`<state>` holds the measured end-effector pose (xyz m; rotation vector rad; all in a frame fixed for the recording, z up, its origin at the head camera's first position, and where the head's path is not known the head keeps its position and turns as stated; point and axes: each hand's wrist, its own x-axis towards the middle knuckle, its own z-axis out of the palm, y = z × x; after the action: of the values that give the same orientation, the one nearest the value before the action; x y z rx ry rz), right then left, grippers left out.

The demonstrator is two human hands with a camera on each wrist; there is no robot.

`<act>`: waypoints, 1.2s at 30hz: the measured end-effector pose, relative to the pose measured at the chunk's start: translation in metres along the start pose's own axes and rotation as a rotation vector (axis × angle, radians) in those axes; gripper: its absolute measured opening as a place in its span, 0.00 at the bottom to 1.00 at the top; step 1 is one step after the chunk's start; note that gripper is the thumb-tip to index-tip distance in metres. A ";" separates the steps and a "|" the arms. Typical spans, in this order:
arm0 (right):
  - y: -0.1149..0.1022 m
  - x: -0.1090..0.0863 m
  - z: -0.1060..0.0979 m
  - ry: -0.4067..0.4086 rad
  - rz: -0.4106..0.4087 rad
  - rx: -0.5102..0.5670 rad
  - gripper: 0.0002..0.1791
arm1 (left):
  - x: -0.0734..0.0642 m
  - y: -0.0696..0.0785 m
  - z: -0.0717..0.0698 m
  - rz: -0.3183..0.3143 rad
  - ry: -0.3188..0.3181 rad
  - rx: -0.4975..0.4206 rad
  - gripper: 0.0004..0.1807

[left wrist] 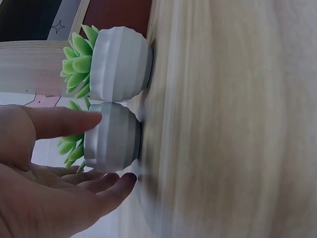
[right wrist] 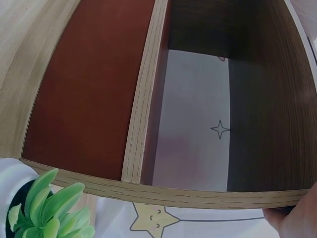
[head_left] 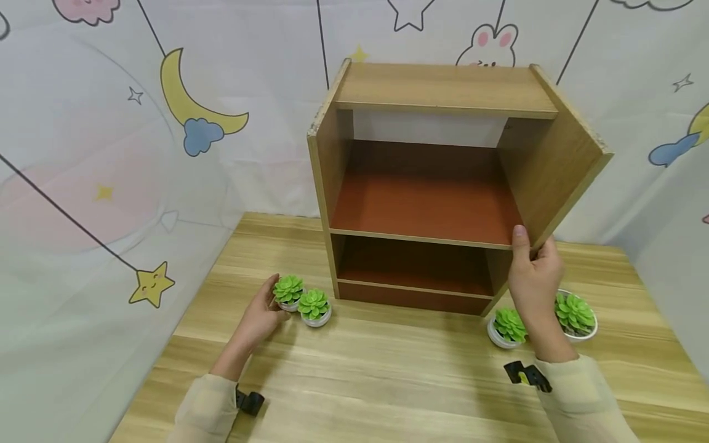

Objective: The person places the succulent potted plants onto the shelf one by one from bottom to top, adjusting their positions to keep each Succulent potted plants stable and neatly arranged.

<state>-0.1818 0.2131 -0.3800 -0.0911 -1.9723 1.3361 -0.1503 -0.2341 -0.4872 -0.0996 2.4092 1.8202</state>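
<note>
In the head view my right hand (head_left: 536, 283) grips the right side panel of a wooden shelf (head_left: 421, 215), thumb over the front edge and fingers round the outside. My left hand (head_left: 263, 315) is at a small potted succulent (head_left: 288, 290) left of the shelf. Its thumb overlaps the white pot (left wrist: 111, 141) in the left wrist view, and its fairly straight fingers (left wrist: 116, 193) lie along the pot's other side. Right beside that pot stands a second potted succulent (head_left: 314, 306). Only part of the right hand (right wrist: 299, 218) shows at the right wrist view's edge.
To the shelf's right, by my right forearm, stand a potted succulent (head_left: 506, 327) and another in a white bowl-like pot (head_left: 576, 315), partly behind the wrist. All rest on a wood-grain table (head_left: 376, 375). A patterned cloth (head_left: 266, 147) hangs behind and at both sides.
</note>
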 end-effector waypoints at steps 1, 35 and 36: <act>0.000 0.000 0.000 0.003 -0.001 -0.004 0.19 | 0.001 0.000 0.000 0.007 -0.003 0.003 0.52; -0.008 -0.003 -0.003 -0.013 -0.025 0.015 0.21 | 0.013 -0.015 -0.003 -0.086 0.061 0.014 0.48; -0.015 -0.004 -0.004 -0.009 -0.026 0.017 0.21 | 0.013 -0.015 -0.003 -0.086 0.065 0.008 0.48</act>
<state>-0.1717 0.2073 -0.3692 -0.0512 -1.9629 1.3381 -0.1614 -0.2406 -0.5030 -0.2619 2.4143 1.7971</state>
